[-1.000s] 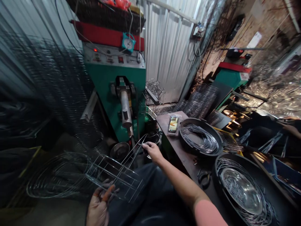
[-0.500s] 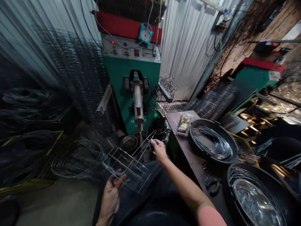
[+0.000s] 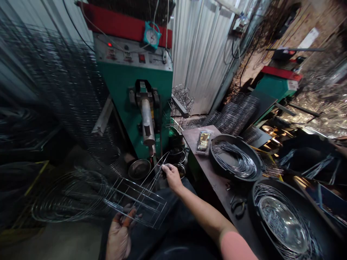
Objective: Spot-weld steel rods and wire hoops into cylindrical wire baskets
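Between my hands a rectangular wire rack (image 3: 148,196) is held over my lap, tilted in front of the green welding machine (image 3: 116,90). My left hand (image 3: 120,231) closes its thumb and fingers on the rack's near left edge. A thin bent metal wire (image 3: 165,157) rises from the rack's far side toward the machine's lower electrode (image 3: 152,150). My right hand (image 3: 172,177) pinches at this wire, close beside the electrode tip. Whether the wire touches the electrode I cannot tell.
A side table (image 3: 200,162) to my right bears a phone (image 3: 203,141), a black round tray (image 3: 214,164) of bent wires, pliers (image 3: 238,208) and another tray (image 3: 256,216) with a steel bowl (image 3: 300,234). Wire hoops (image 3: 67,202) lie left. A dark pan (image 3: 139,169) sits below the machine.
The view has turned a little to the right, so the machine and table appear farther left. Both hands keep their hold on the rack and wire.
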Demonstrator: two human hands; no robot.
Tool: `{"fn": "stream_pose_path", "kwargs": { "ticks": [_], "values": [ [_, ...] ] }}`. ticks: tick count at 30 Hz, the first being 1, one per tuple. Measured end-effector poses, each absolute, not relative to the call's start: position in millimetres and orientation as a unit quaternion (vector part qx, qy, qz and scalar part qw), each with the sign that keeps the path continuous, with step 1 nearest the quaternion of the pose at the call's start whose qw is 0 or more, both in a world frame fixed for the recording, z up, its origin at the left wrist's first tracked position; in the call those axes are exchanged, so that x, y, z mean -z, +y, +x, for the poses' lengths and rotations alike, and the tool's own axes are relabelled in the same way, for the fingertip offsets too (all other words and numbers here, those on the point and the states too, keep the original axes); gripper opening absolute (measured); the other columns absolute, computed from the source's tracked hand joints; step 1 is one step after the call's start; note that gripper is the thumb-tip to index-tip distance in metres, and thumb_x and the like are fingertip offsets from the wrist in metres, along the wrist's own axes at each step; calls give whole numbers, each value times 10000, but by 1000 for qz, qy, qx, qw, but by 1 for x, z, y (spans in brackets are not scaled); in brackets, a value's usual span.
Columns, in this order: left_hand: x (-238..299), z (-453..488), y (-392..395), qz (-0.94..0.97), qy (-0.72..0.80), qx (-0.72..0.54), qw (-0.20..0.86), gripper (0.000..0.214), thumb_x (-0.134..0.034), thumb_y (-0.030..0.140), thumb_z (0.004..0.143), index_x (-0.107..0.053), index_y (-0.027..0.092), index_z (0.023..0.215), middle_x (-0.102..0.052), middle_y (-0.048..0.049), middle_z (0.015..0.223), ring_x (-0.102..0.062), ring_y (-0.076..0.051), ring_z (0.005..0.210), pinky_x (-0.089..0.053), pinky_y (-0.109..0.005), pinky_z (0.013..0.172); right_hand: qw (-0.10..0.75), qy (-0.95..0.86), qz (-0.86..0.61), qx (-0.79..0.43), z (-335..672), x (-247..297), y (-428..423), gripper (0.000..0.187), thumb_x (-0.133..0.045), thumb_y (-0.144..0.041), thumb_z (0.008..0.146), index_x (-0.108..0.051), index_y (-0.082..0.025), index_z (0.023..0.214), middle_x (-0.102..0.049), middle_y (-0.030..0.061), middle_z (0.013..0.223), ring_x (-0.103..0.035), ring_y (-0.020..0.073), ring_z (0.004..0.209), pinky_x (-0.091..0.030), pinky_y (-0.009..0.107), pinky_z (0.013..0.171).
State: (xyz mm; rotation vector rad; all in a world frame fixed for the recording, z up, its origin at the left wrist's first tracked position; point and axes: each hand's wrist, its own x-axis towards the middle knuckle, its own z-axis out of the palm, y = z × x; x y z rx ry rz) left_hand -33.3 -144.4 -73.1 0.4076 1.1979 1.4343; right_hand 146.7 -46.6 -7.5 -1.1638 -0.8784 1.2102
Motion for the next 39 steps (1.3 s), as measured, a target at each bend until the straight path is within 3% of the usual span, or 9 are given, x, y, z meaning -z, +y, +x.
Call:
{"fn": "stream_pose_path", "kwargs": {
  "ticks": [5,15,22,29,39],
  "values": [
    [70,-31,-143,161,524,-602,580,373,-761,247,500,-577,238,824,-589,16,918,-581,-168,862,-512,-343,753,588,-381,-491,-518,146,10,-45,313,-589,-446,692,-523,-175,550,-482,-33,511,-415,84,507,-333,209,499],
    [63,-24,-143,144,501,-621,585,428,-782,236,465,-575,226,840,-558,-3,1011,-574,-170,859,-506,-376,755,595,-370,-470,-537,149,15,-44,312,-609,-439,694,-504,-169,580,-477,-41,536,-417,71,496,-340,207,496],
    [71,-26,-142,157,498,-626,579,392,-744,229,515,-570,235,867,-544,-1,1050,-585,-159,832,-505,-364,740,598,-367,-465,-540,146,17,-36,285,-613,-402,695,-505,-166,579,-487,-39,532,-421,68,487,-336,202,485],
    [62,-25,-135,162,510,-630,563,402,-729,223,517,-570,227,886,-587,-2,921,-596,-181,825,-504,-361,727,615,-350,-450,-545,136,16,-26,259,-619,-383,683,-507,-169,589,-465,-49,514,-413,67,464,-344,201,461],
    [78,-35,-124,185,501,-622,572,383,-708,224,530,-576,229,890,-594,-6,896,-586,-195,856,-508,-361,722,599,-364,-435,-566,137,22,-12,237,-619,-359,698,-521,-165,604,-474,-42,535,-430,64,475,-364,189,462]
  ]
}}
